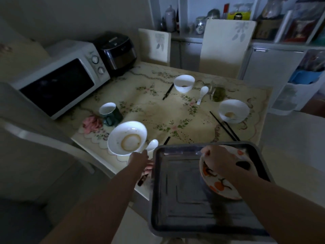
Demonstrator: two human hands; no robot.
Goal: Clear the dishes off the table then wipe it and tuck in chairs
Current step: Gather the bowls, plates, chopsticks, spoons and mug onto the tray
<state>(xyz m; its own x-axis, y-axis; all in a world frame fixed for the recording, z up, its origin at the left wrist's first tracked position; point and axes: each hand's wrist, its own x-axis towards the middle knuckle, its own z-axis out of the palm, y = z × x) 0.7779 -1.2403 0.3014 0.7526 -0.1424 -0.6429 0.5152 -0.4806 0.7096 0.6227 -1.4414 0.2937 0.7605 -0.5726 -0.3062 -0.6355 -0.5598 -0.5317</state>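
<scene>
My left hand (142, 162) grips the tray (184, 187) by its left edge, steadying it; my right hand (218, 161) clasps the patterned plate (221, 185) against its right edge.

Under the right hand (218, 162) the plate (219, 187) is white with orange fruit and dark leaves. The tray (184, 199) between the hands is dark grey. Just beyond the left hand (140, 159) the bowl (126, 138) is white with a brown ring inside, and the spoon (153, 144) is white. Farther past that hand are a dark green mug (112, 117) with a white inside, a pink cloth (92, 123), and a cream tablecloth (158, 111) with green vines and pink flowers.
</scene>
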